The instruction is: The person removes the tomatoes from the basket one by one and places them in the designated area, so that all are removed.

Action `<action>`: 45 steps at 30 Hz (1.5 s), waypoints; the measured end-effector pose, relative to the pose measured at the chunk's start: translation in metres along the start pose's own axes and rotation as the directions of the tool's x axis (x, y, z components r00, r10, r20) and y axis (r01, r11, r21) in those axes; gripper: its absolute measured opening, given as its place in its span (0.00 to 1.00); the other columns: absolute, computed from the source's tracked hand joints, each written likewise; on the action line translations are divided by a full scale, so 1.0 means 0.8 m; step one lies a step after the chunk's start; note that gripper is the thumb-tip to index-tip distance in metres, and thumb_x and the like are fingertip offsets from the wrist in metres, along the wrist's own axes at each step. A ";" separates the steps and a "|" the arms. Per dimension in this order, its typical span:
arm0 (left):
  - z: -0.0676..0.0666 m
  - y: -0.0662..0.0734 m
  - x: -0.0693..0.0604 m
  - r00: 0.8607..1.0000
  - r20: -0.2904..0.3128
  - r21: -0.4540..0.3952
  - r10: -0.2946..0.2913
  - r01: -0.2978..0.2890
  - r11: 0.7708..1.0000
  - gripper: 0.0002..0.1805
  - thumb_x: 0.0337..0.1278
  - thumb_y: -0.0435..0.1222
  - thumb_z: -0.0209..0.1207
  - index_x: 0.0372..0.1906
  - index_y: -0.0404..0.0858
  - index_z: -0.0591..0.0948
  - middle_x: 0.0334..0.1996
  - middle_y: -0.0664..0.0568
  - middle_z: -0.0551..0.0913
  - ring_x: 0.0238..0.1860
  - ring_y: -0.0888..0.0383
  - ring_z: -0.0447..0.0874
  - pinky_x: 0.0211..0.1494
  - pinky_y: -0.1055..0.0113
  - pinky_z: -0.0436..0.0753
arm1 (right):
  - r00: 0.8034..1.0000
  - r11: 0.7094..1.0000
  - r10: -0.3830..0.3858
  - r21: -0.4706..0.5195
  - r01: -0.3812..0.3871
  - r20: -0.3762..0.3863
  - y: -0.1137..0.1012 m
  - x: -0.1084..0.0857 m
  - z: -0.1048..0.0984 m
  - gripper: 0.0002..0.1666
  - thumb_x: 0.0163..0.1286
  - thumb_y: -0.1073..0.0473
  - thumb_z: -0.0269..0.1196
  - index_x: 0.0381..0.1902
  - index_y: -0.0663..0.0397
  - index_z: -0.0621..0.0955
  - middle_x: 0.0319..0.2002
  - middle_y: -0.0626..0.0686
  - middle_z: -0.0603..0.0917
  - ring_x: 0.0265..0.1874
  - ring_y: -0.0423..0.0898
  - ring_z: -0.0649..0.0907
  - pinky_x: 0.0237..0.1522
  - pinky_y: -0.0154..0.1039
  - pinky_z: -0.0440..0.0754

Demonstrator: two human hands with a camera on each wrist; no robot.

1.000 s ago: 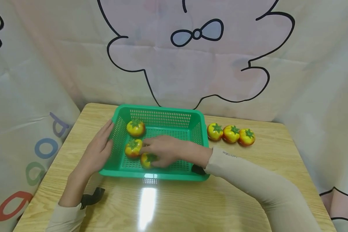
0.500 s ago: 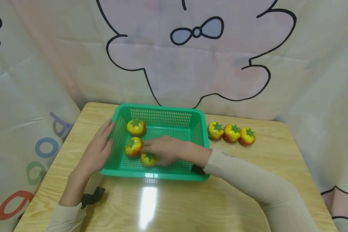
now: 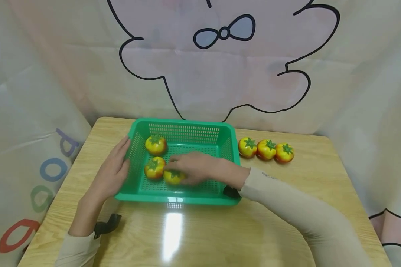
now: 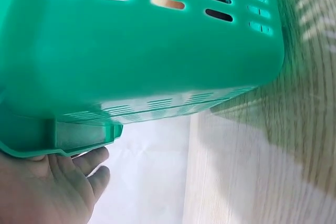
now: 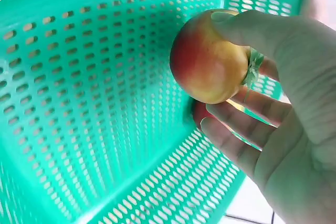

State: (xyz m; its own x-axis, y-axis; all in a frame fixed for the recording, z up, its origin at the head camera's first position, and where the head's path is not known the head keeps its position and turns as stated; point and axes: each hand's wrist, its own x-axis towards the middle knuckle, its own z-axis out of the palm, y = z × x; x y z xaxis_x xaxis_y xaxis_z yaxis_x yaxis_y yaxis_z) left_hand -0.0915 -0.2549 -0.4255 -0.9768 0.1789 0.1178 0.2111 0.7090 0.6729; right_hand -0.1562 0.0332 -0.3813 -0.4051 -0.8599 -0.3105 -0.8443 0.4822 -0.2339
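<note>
A green basket point(image 3: 187, 200) stands on the table with three yellow-red fruits in its left part. The right hand point(image 3: 195, 168) reaches inside and grips the nearest fruit point(image 3: 173, 178); in the right wrist view, thumb and fingers of the hand point(image 5: 294, 114) curl round that fruit point(image 5: 207, 59). Just left of it lies a second fruit point(image 3: 155, 168), and a third point(image 3: 156, 145) sits farther back. The left hand point(image 3: 111, 172) rests along the basket's left side; in the left wrist view this hand point(image 4: 52, 187) lies under the rim point(image 4: 84, 135), its fingers extended.
Outside the basket's right wall, three more fruits stand in a row on the table: one point(image 3: 247, 147), another point(image 3: 266, 149) and the last point(image 3: 284, 152). A printed cloth point(image 3: 220, 74) hangs behind the wooden table point(image 3: 254, 237).
The gripped fruit has moved slightly back and to the right with the right hand. The left hand stays at the basket's left side. The head view has shifted a little.
</note>
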 end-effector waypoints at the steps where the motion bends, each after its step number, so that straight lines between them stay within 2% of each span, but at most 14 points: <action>1: -0.001 0.000 0.000 1.000 0.000 0.010 -0.003 0.003 1.000 0.33 0.83 0.35 0.39 0.86 0.37 0.51 0.88 0.42 0.48 0.87 0.35 0.47 0.85 0.32 0.53 | 1.000 1.000 0.003 -0.002 -0.003 -0.008 0.001 -0.002 -0.003 0.40 0.70 0.53 0.71 0.78 0.39 0.72 0.71 0.49 0.78 0.55 0.44 0.84 0.55 0.39 0.87; 3: -0.002 0.000 -0.001 1.000 0.004 0.028 -0.015 0.015 0.999 0.34 0.83 0.35 0.39 0.86 0.36 0.50 0.88 0.42 0.47 0.87 0.36 0.47 0.85 0.32 0.54 | 1.000 1.000 0.010 0.002 -0.010 -0.028 0.004 -0.008 -0.010 0.39 0.71 0.52 0.70 0.78 0.40 0.73 0.71 0.49 0.78 0.53 0.44 0.84 0.54 0.39 0.87; 7: -0.003 -0.002 0.000 1.000 0.020 0.056 -0.023 0.022 0.998 0.34 0.82 0.35 0.39 0.86 0.36 0.49 0.88 0.44 0.45 0.87 0.37 0.46 0.85 0.32 0.55 | 0.996 0.999 0.032 0.020 -0.030 -0.089 0.011 -0.021 -0.020 0.37 0.72 0.50 0.70 0.77 0.39 0.74 0.71 0.48 0.78 0.54 0.44 0.85 0.57 0.42 0.87; 11: -0.001 -0.004 0.000 1.000 0.011 0.082 0.016 -0.016 0.997 0.34 0.81 0.34 0.40 0.85 0.33 0.51 0.87 0.39 0.48 0.87 0.34 0.46 0.87 0.34 0.52 | 0.985 0.998 0.048 0.038 -0.042 -0.168 0.015 -0.037 -0.024 0.37 0.72 0.48 0.70 0.76 0.41 0.74 0.70 0.50 0.79 0.58 0.47 0.85 0.60 0.45 0.87; 17: 0.001 -0.003 0.001 0.997 -0.023 0.118 0.078 -0.074 0.990 0.33 0.80 0.33 0.41 0.84 0.28 0.55 0.85 0.34 0.53 0.86 0.32 0.48 0.92 0.48 0.41 | 0.969 0.999 0.041 0.043 -0.032 -0.242 0.015 -0.058 -0.027 0.37 0.72 0.47 0.70 0.76 0.42 0.75 0.69 0.50 0.80 0.59 0.47 0.85 0.62 0.45 0.86; 24: 0.002 -0.003 0.003 0.996 -0.027 0.120 0.088 -0.084 0.989 0.33 0.79 0.33 0.42 0.83 0.27 0.56 0.85 0.34 0.54 0.85 0.31 0.48 0.91 0.44 0.42 | 0.949 0.991 0.102 0.113 -0.071 -0.297 0.019 -0.082 -0.029 0.35 0.72 0.47 0.70 0.75 0.40 0.76 0.69 0.49 0.80 0.61 0.46 0.84 0.61 0.44 0.87; 30: 0.001 -0.003 0.002 0.996 -0.027 0.111 0.079 -0.076 0.991 0.33 0.79 0.33 0.43 0.83 0.28 0.56 0.85 0.34 0.53 0.85 0.32 0.48 0.91 0.46 0.42 | 0.913 0.984 0.151 0.141 -0.105 -0.378 0.021 -0.101 -0.024 0.35 0.72 0.46 0.70 0.75 0.42 0.76 0.68 0.49 0.80 0.58 0.45 0.85 0.57 0.42 0.88; 34: 0.001 -0.002 0.002 0.996 -0.023 0.109 0.082 -0.079 0.991 0.33 0.79 0.33 0.43 0.83 0.28 0.56 0.85 0.35 0.53 0.86 0.34 0.48 0.92 0.48 0.42 | 0.876 0.974 0.205 0.183 -0.137 -0.437 0.019 -0.114 -0.015 0.37 0.70 0.44 0.71 0.74 0.43 0.76 0.67 0.51 0.80 0.55 0.46 0.86 0.53 0.41 0.89; 37: 0.001 -0.001 0.001 0.997 -0.020 0.096 0.069 -0.067 0.993 0.33 0.80 0.33 0.42 0.84 0.29 0.55 0.86 0.36 0.52 0.87 0.35 0.46 0.91 0.44 0.44 | 0.851 0.966 0.231 0.215 -0.143 -0.472 0.019 -0.122 -0.009 0.37 0.69 0.46 0.72 0.74 0.44 0.77 0.67 0.52 0.79 0.54 0.46 0.86 0.51 0.40 0.89; 41: 0.000 -0.001 0.001 0.999 -0.012 0.080 0.045 -0.044 0.996 0.33 0.80 0.33 0.40 0.85 0.31 0.54 0.86 0.37 0.51 0.87 0.34 0.45 0.88 0.36 0.47 | 0.820 0.952 0.274 0.264 -0.156 -0.502 0.021 -0.131 -0.002 0.38 0.69 0.49 0.73 0.75 0.44 0.76 0.69 0.53 0.77 0.57 0.48 0.85 0.54 0.42 0.89; 45: 0.001 0.000 0.001 0.999 -0.007 0.085 0.040 -0.040 0.996 0.33 0.80 0.33 0.39 0.85 0.30 0.53 0.86 0.36 0.50 0.87 0.33 0.44 0.88 0.35 0.47 | 0.784 0.934 0.324 0.313 -0.175 -0.529 0.022 -0.142 0.003 0.39 0.68 0.50 0.74 0.75 0.43 0.75 0.70 0.52 0.75 0.61 0.50 0.84 0.58 0.47 0.89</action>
State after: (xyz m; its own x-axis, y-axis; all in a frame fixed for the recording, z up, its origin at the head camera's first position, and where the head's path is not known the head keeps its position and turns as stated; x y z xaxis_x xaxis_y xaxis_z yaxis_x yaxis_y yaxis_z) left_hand -0.0920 -0.2544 -0.4262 -0.9677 0.2029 0.1498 0.2521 0.7564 0.6035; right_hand -0.1245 0.1399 -0.3523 -0.7770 -0.6066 0.1680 -0.6075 0.6528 -0.4525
